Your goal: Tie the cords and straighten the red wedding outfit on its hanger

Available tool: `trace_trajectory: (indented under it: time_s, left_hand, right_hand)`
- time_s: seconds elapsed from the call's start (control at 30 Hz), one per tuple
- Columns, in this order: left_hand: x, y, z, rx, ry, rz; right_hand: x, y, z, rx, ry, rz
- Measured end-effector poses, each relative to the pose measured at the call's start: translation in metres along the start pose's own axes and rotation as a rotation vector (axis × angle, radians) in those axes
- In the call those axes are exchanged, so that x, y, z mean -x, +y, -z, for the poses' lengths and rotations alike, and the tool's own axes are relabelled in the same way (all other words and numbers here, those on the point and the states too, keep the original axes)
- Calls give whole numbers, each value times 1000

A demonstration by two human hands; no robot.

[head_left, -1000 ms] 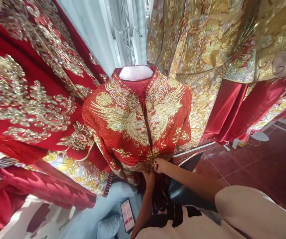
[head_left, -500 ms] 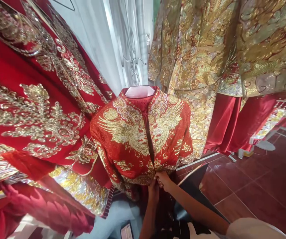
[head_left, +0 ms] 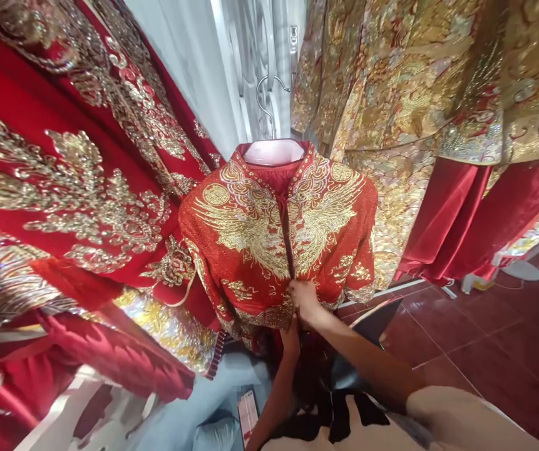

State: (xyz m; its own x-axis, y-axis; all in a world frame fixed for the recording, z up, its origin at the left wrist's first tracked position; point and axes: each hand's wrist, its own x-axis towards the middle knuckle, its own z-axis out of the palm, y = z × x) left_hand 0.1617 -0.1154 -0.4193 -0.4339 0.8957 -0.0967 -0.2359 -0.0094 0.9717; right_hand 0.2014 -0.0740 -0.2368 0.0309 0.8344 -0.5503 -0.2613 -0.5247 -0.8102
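A red jacket (head_left: 250,238) with gold phoenix embroidery hangs in front of me on a pale hanger (head_left: 273,150) with a metal hook. My right hand (head_left: 304,300) is closed in a pinch on the jacket's front opening, a little above the hem. My left hand (head_left: 290,338) sits just below it at the hem, fingers curled against the fabric and partly hidden.
Heavy red and gold garments (head_left: 62,188) hang close on the left, gold ones (head_left: 414,94) on the right above red skirts (head_left: 461,213). White curtain (head_left: 194,69) behind. Dark red tiled floor (head_left: 485,338) at right. A phone (head_left: 249,410) lies near my lap.
My right hand has moved up the jacket's front opening from the hem. The left hand stays at the hem. My head has shifted a little.
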Motion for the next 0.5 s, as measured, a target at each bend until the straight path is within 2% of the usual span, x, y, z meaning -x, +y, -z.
trace_trajectory:
  time_s: [0.17, 0.3, 0.37, 0.43, 0.5]
  left_hand:
    - [-7, -5, 7, -48, -64, 24]
    - [-11, -5, 8, -84, -79, 38]
    - [-11, -5, 10, -87, -73, 43]
    - [-9, -5, 12, -74, -85, 61]
    - [-4, -4, 14, -46, -112, 96]
  right_hand:
    - [36, -95, -14, -69, -114, -94]
    - [66, -176, -29, -62, -261, 53]
    - [72, -196, -33, 15, -302, 133]
    - [72, -198, -29, 165, -322, 204]
    - [67, -193, -16, 361, -338, 397]
